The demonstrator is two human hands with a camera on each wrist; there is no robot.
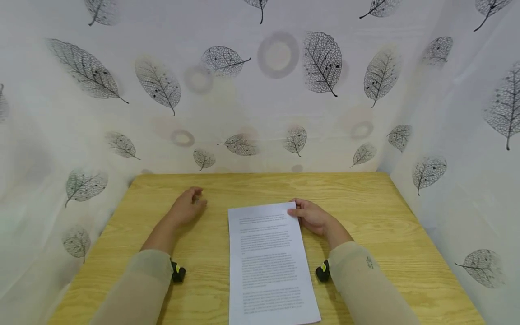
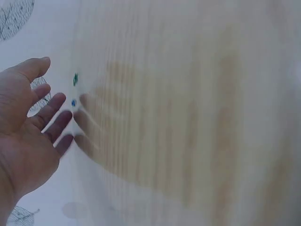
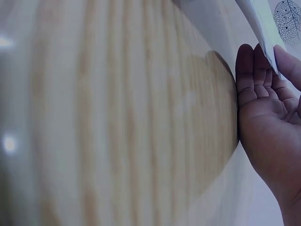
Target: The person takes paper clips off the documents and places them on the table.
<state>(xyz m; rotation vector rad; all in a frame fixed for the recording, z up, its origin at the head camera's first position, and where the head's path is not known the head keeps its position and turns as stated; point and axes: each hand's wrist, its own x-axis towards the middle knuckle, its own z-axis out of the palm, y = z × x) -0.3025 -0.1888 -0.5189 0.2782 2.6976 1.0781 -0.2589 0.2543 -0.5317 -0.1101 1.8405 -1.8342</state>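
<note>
A stack of printed paper (image 1: 268, 262) lies lengthwise on the wooden table, dense text on its top sheet. At its far right corner my right hand (image 1: 314, 217) pinches the stack, thumb on top and fingers underneath. The right wrist view shows the paper's edge (image 3: 258, 28) between thumb and fingers, with the back of the hand close to the tabletop. My left hand (image 1: 188, 206) is to the left of the stack, apart from it. Its fingers are loosely bent with nothing in them, as the left wrist view of that hand (image 2: 35, 127) also shows.
The wooden table (image 1: 365, 203) runs back to a pale curtain (image 1: 243, 104) printed with leaves, which also hangs along both sides. A small black device is at each wrist, one at the left cuff (image 1: 178, 272) and one at the right cuff (image 1: 322, 271).
</note>
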